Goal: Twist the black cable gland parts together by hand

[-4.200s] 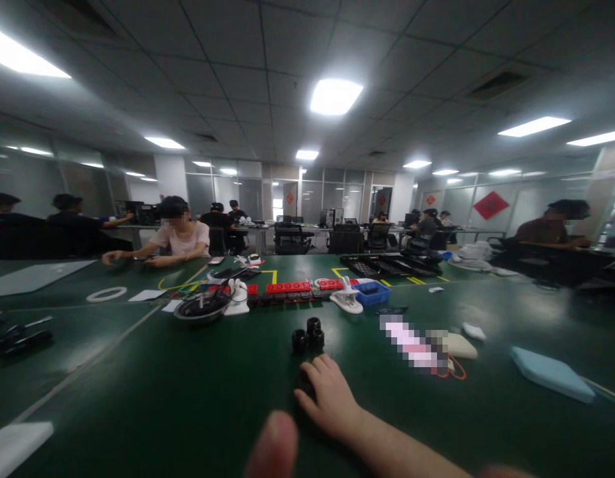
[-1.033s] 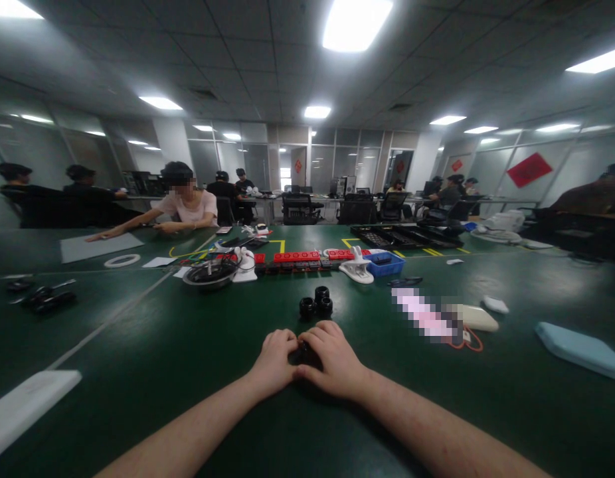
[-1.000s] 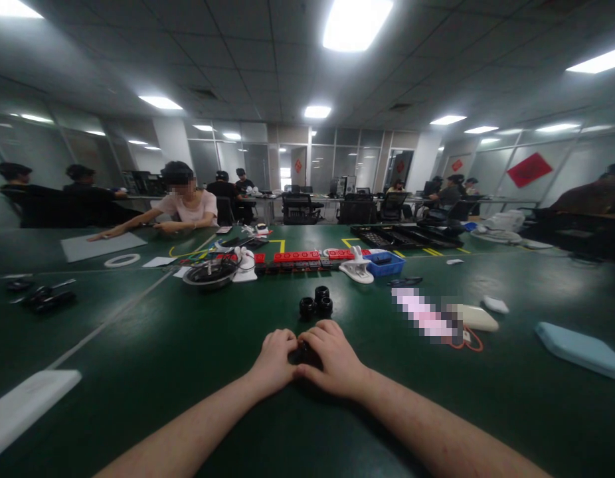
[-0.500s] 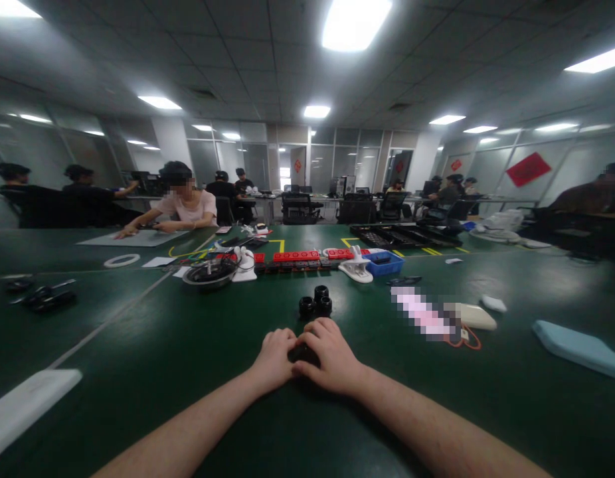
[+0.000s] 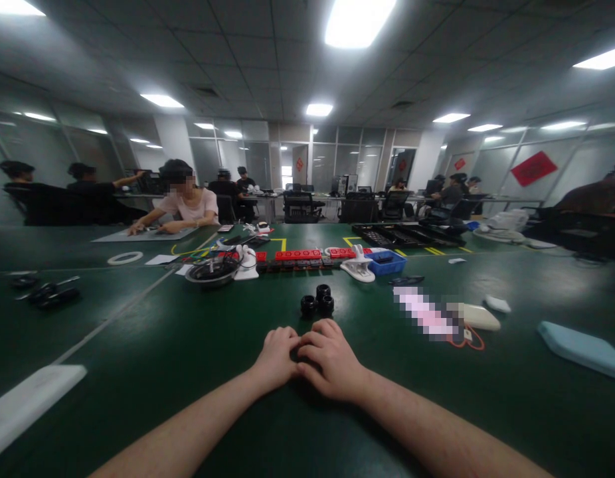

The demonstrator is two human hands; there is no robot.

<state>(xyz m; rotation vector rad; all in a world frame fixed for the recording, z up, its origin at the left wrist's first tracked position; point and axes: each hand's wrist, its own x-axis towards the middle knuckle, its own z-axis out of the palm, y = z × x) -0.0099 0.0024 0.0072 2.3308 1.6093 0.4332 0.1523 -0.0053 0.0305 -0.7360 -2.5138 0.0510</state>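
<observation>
On the green table [image 5: 198, 431], my left hand [image 5: 278, 355] and my right hand [image 5: 330, 358] meet at the middle, fingertips touching or nearly so. Both have curled fingers closed around a small dark space. What they hold there, if anything, is hidden behind the fingers. Just beyond my hands stand three black round parts, grouped close together: one at the left [image 5: 308, 305], one at the right [image 5: 327, 305] and one behind [image 5: 323, 292].
Farther back are a bowl of black parts [image 5: 212, 272], red blocks [image 5: 298, 255], a white stand [image 5: 358, 265] and a blue bin [image 5: 387, 262]. At right lies a light blue case [image 5: 581, 348], at left a white slab [image 5: 36, 405]. A person [image 5: 185, 199] works across the table.
The dark object seen between my hands is now mostly covered, as my right hand's fingers and thumb have drawn closer to my left hand. The view has shifted slightly.
</observation>
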